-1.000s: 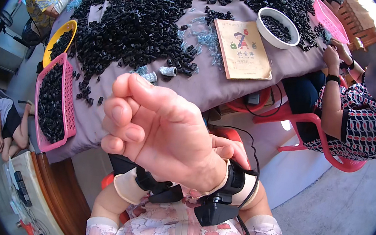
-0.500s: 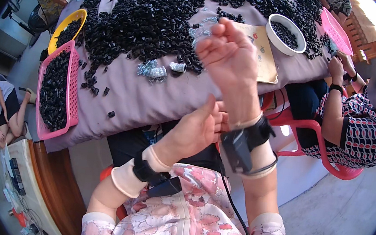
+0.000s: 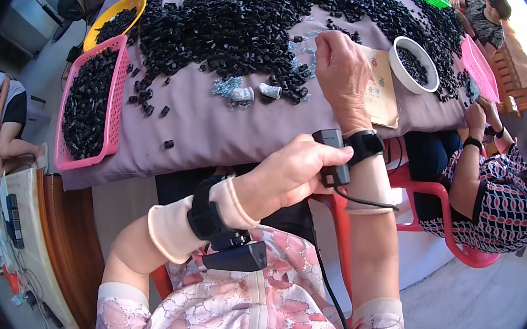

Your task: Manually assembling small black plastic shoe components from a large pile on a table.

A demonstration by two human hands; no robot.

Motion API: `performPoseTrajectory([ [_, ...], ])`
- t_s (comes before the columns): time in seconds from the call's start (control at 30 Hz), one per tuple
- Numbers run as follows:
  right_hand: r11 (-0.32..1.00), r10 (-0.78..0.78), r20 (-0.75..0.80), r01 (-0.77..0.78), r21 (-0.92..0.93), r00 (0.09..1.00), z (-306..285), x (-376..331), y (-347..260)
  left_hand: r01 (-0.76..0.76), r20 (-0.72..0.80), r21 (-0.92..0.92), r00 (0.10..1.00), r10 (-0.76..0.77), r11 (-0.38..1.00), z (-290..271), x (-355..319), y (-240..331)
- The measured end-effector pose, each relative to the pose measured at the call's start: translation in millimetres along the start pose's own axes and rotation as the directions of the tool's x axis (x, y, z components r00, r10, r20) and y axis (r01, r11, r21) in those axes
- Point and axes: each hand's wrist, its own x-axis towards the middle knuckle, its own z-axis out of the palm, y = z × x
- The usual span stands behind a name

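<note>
My left hand is closed around a small black box-shaped device, its thumb lying over the top. A black wrist strap holds this device on my right wrist, and a thin cable runs from it. My right hand reaches over the table edge with its back up and its fingers curled in; I see nothing held there. It partly covers a beige booklet. Left of it lie small clear-blue pieces and two silvery cylinders, one a silvery cylinder on its side.
A purple cloth covers the table, with a wide heap of small black parts. Black parts also fill a pink basket, a yellow bowl and a white bowl. A person sits at the right on a red chair.
My left hand has moved up and right and taken hold of the device on my right wrist. My right hand has turned from palm up to back up, fingers curling in.
</note>
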Motion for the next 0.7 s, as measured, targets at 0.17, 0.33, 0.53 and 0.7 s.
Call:
performPoseTrajectory([
  [0.17,0.996,0.071,0.1,-0.066,-0.058,0.992,7,3,8,-0.054,0.011,0.028,0.998,0.054,0.998,-6,3,-8],
  [0.33,0.96,0.275,0.138,-0.28,0.022,0.951,-1,16,19,-0.127,-0.166,0.405,0.964,0.209,0.906,7,-15,-6],
  [0.53,0.916,0.369,0.192,-0.391,0.092,0.909,-18,32,23,-0.33,-0.07,0.547,0.897,0.436,0.769,-21,-34,32],
  [0.7,0.867,0.383,0.314,-0.455,0.203,0.869,-39,14,28,-0.276,-0.156,0.441,0.913,0.376,0.854,-68,-64,41],
])
